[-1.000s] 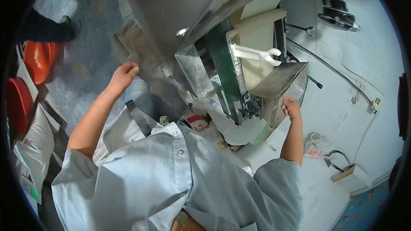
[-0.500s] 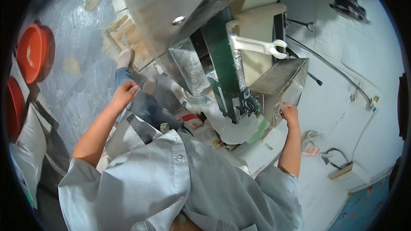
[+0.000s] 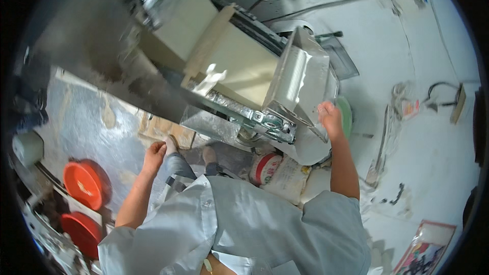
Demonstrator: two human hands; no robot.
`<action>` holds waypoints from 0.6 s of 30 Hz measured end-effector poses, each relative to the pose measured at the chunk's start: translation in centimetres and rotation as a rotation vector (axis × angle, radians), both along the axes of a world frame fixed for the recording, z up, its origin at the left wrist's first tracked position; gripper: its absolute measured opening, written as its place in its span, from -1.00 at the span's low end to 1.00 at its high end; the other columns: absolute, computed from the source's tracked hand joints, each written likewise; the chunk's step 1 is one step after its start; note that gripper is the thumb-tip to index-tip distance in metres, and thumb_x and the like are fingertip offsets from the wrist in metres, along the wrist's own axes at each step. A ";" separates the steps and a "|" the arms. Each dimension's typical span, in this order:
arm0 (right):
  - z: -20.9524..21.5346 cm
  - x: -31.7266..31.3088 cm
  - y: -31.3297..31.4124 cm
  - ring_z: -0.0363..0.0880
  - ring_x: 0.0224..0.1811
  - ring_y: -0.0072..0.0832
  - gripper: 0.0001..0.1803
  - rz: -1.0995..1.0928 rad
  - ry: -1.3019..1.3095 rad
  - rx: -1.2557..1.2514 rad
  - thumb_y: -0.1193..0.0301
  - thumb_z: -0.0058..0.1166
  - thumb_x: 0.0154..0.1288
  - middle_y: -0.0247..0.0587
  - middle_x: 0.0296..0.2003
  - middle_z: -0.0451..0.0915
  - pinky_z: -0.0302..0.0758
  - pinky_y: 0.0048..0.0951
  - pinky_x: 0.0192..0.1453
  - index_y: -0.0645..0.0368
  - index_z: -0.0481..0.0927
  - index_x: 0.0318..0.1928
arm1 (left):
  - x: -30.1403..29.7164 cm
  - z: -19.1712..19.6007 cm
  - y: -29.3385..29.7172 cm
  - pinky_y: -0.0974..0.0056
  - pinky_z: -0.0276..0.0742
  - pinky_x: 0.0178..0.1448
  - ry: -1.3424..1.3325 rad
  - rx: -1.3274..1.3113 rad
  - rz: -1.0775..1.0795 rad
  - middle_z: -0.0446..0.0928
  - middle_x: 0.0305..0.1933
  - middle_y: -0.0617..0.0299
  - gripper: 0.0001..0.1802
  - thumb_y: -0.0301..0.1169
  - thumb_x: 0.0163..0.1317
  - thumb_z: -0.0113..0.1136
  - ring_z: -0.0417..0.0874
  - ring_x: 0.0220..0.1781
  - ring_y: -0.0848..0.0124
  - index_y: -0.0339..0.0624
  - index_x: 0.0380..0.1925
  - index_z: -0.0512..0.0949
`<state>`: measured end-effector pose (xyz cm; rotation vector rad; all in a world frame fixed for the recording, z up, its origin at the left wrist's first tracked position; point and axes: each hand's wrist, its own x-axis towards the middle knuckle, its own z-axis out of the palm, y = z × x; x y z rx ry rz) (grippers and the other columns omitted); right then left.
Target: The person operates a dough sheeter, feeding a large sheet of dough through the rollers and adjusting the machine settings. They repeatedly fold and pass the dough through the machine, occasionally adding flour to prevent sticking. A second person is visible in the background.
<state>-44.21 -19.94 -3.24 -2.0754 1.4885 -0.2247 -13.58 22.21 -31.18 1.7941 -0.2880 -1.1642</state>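
Note:
My right hand [image 3: 330,117] is curled at the near right rim of a grey metal trough [image 3: 311,66], its fingertips on the edge. Inside the trough a ribbed metal roller [image 3: 294,75] shows. The trough sits at the end of a machine with a broad cream belt [image 3: 253,63]. A white wrench-shaped handle [image 3: 209,79] sticks up at the machine's side. My left hand [image 3: 154,155] hangs apart from the machine, above the floor, fingers drawn together with nothing visible in them.
A large grey metal panel [image 3: 97,56] covers the upper left. Below the machine lies a white sack with a red band [image 3: 267,168]. Orange bowls [image 3: 84,186] stand at the left. A cable [image 3: 346,3] runs along the white wall at the right.
My view has turned, so the machine appears farther left and the trough's inside with its roller has come into sight. My right hand stays at the trough's rim; my left remains closed.

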 end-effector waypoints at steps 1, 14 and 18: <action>0.0 -1.5 0.4 0.30 -0.67 -0.67 -0.78 -0.059 -0.050 0.044 0.34 0.01 0.28 -0.41 -0.68 0.39 0.23 -0.54 -0.59 0.17 0.46 -0.47 | 0.3 1.3 -1.1 0.34 0.43 -0.10 -0.088 -0.001 -0.067 0.55 -0.25 0.27 -0.69 -0.32 0.25 0.11 0.52 -0.24 0.44 -0.30 -0.11 0.51; -13.2 -30.1 2.0 0.27 -0.78 -0.62 -0.86 -0.643 -0.113 0.197 0.38 -0.04 0.34 -0.35 -0.73 0.37 0.15 -0.50 -0.72 0.20 0.48 -0.24 | -13.4 25.7 -27.6 0.13 0.46 -0.13 -0.896 -0.794 -0.701 0.57 -0.32 0.11 -0.86 -0.56 -0.01 0.24 0.57 -0.26 0.11 -0.20 -0.39 0.55; -17.8 -37.6 -5.7 0.29 -0.77 -0.61 -0.84 -0.785 -0.302 0.285 0.39 -0.03 0.33 -0.31 -0.72 0.39 0.18 -0.52 -0.70 0.24 0.48 -0.24 | -20.5 25.5 -36.1 0.07 0.38 0.06 -1.254 -0.510 -0.654 0.47 0.00 -0.02 -0.59 -0.44 0.04 0.21 0.48 0.00 0.05 -0.24 -0.04 0.47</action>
